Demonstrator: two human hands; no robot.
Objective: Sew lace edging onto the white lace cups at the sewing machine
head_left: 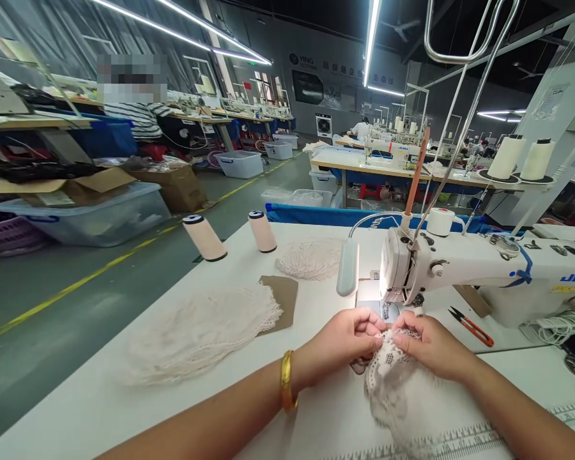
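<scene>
A piece of cream lace (388,377) hangs between my two hands, just in front of the needle area of a white sewing machine (460,259). My left hand (357,335), with a gold bangle on its wrist, pinches the lace's upper left edge. Closed on the upper right part of the same lace is my right hand (424,342). To the left, a large pile of cream lace (191,332) lies over a brown card (282,300). Behind it rests a smaller lace pile (311,259).
Two thread cones (205,238) (262,231) stand at the table's far left edge. Red-handled snips (472,327) lie right of the needle area. A ruler strip (460,441) runs along the front. A person in stripes (137,118) sits at the back left.
</scene>
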